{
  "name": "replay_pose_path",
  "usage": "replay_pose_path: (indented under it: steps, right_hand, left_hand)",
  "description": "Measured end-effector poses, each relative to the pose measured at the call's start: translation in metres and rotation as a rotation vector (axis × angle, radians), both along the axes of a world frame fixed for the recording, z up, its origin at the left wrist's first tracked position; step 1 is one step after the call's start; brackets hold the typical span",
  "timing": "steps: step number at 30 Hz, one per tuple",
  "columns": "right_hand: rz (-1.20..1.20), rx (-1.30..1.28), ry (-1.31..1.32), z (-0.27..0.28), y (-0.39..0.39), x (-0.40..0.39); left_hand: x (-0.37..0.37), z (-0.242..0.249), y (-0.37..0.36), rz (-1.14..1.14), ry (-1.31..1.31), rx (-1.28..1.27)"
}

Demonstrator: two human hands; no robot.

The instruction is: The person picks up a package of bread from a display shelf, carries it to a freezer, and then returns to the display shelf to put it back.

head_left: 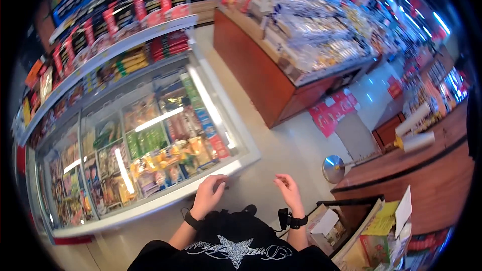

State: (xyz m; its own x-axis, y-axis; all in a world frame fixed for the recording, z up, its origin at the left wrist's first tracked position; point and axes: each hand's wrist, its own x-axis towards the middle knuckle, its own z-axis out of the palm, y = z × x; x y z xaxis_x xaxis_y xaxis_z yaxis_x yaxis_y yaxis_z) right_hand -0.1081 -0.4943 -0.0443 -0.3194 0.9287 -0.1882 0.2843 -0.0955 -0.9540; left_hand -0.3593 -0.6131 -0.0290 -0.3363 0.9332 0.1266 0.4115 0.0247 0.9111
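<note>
My left hand (pixel 209 194) is raised in front of my body, beside the front corner of a glass-topped freezer (pixel 150 130) full of packets. Its fingers are slightly bent and apart, with nothing in them. To the right, my right hand (pixel 288 190) hangs over the floor (pixel 271 155), fingers loosely curled and apart, also holding nothing. Both wrists wear dark bands. An open cardboard box (pixel 321 223) with smaller cartons lies to the right of my right wrist.
A wooden display counter (pixel 256 75) piled with wrapped goods stands ahead. Shelves of packets (pixel 115 25) rise behind the freezer. At the right are a wooden table (pixel 416 180), a round metal disc (pixel 333 169) and red sheets (pixel 331 113) on the floor.
</note>
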Motion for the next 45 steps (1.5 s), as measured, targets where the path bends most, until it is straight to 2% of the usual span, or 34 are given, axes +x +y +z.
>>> replay_pose_path:
  steps: [12, 14, 16, 20, 21, 24, 31, 35, 38, 45]
  right_hand:
    - [-0.351, 0.053, -0.051, 0.013, -0.020, 0.197]
    - [-0.379, 0.024, -0.023, 0.015, -0.025, 0.215]
    - [-0.447, -0.001, 0.157, 0.023, -0.030, 0.226]
    - [-0.541, -0.010, 0.160, 0.027, -0.035, 0.244]
    - [-0.557, -0.034, 0.223, 0.030, -0.036, 0.246]
    - [-0.598, -0.057, 0.280, 0.027, -0.031, 0.257]
    - [-0.662, 0.024, 0.299, 0.044, 0.026, 0.287]
    - [-0.665, 0.087, 0.295, 0.069, 0.079, 0.300]
    - [-0.634, 0.097, 0.282, 0.080, 0.121, 0.309]
    - [-0.580, 0.127, 0.311, 0.085, 0.198, 0.305]
  left_hand:
    - [0.166, 0.023, 0.097, -0.400, -0.061, -0.023]
    - [0.185, 0.030, 0.108, -0.511, -0.022, 0.002]
    - [0.201, 0.040, 0.118, -0.587, 0.005, -0.033]
    - [0.229, 0.044, 0.141, -0.723, 0.016, -0.126]
    - [0.236, 0.038, 0.149, -0.747, 0.068, -0.039]
    - [0.253, 0.035, 0.169, -0.813, 0.068, -0.032]
    - [0.284, 0.036, 0.244, -0.884, 0.001, -0.023]
    - [0.297, 0.051, 0.305, -0.907, -0.029, 0.080]
    - [0.298, 0.059, 0.347, -0.894, -0.018, 0.145]
    - [0.297, 0.054, 0.422, -0.820, -0.108, 0.084]
